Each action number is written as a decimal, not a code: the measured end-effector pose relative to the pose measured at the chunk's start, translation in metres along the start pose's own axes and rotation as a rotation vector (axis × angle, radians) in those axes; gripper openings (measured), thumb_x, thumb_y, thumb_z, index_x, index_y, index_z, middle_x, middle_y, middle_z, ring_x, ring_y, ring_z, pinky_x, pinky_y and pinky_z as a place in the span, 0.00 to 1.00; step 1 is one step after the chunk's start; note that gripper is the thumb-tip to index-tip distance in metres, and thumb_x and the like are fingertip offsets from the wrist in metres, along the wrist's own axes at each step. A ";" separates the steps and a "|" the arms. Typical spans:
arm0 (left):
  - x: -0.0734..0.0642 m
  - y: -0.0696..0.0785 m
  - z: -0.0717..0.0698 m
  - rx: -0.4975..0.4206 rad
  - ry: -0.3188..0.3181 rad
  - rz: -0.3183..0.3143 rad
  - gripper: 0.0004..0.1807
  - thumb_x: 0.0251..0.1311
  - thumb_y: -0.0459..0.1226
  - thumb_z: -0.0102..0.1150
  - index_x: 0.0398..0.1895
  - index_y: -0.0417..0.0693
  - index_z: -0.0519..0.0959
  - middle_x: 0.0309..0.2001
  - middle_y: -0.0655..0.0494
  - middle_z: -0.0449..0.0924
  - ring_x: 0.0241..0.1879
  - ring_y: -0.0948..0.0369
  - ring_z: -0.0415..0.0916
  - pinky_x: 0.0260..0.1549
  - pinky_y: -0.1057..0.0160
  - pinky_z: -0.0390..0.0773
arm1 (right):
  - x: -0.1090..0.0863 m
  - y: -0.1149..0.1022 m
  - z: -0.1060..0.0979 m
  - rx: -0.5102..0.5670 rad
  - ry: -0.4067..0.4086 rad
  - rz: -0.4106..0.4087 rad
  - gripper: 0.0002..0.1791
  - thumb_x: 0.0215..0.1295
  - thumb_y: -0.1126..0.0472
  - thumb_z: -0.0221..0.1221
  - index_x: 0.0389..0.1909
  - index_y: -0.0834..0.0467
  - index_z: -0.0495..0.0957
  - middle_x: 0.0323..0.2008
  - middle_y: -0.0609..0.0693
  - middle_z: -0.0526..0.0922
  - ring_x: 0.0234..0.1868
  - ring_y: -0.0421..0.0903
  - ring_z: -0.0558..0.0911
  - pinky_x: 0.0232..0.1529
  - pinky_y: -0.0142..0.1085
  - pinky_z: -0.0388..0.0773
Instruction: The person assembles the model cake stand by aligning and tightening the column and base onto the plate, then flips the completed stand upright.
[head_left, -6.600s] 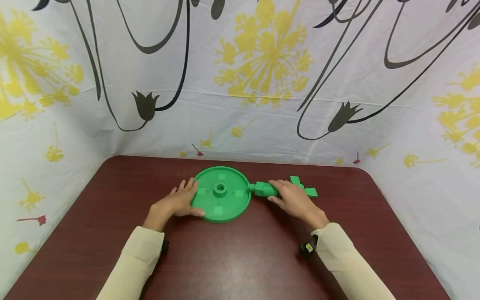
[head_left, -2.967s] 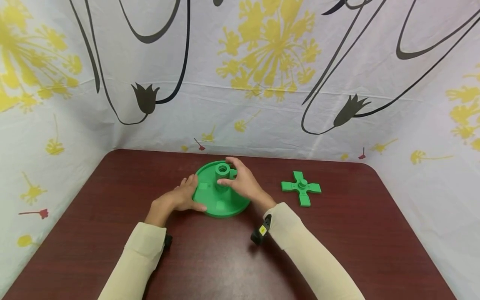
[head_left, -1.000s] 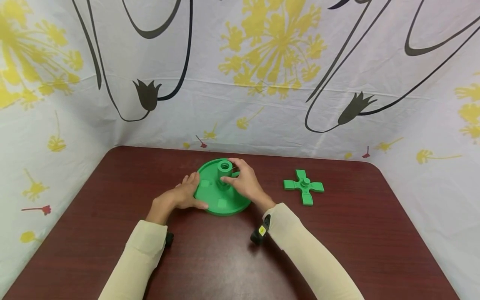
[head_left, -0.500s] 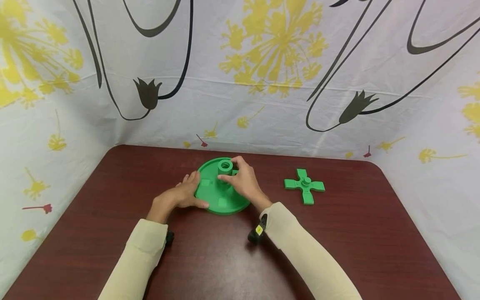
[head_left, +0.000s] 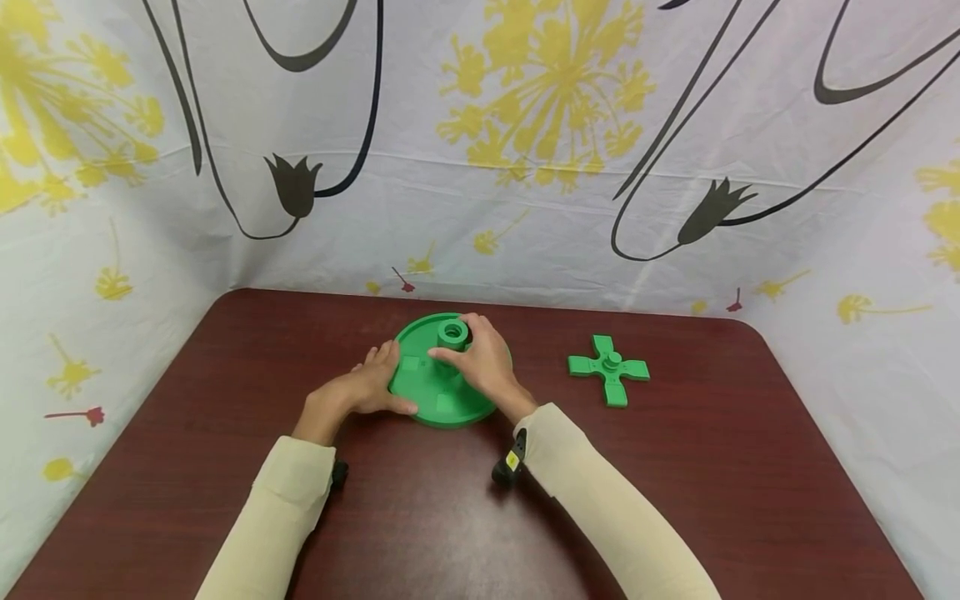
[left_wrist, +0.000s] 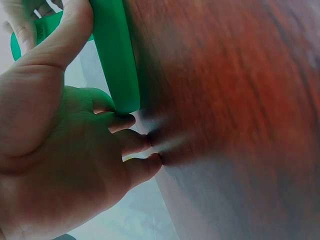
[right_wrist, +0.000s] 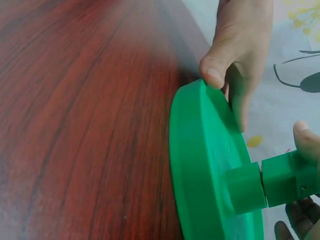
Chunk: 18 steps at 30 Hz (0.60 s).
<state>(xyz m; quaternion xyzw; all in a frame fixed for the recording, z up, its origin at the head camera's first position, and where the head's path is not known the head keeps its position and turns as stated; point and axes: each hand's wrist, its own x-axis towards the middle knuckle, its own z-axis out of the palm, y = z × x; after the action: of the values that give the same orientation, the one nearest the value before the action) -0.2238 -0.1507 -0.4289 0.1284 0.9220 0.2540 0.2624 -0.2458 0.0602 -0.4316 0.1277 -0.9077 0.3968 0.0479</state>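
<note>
A green round base [head_left: 420,390] with a low raised rim lies flat on the table. My left hand [head_left: 363,387] holds its left edge, thumb over the front rim and the other fingers spread along the far side, tips down at the tabletop in the left wrist view. Upright over the central hub [right_wrist: 245,190] stands a green hollow post [right_wrist: 282,179]. My right hand [head_left: 482,358] grips this post near its top, thumb in front and fingers behind. A thin dark seam shows between post and hub in the right wrist view.
A flat green cross-shaped piece [head_left: 615,383] with a round central peg lies on the dark red wooden table [head_left: 712,467], right of the base. Patterned white cloth [head_left: 420,200] hangs behind the table and along its sides.
Earlier the post lay beside the base; my right hand has stood it on the hub. Over the last second that hand has turned around it, thumb moving left. The left hand stays put.
</note>
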 end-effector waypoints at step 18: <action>0.000 -0.001 0.000 -0.020 0.000 -0.011 0.64 0.61 0.53 0.66 0.77 0.34 0.28 0.78 0.36 0.24 0.77 0.37 0.24 0.73 0.36 0.38 | -0.006 0.012 -0.011 0.223 -0.148 -0.068 0.32 0.61 0.73 0.64 0.66 0.62 0.66 0.59 0.60 0.76 0.62 0.56 0.76 0.55 0.48 0.79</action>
<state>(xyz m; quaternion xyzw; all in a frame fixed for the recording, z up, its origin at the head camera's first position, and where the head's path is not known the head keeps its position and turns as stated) -0.2241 -0.1512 -0.4296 0.1209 0.9202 0.2618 0.2647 -0.2431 0.0769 -0.4336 0.1919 -0.8540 0.4831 -0.0200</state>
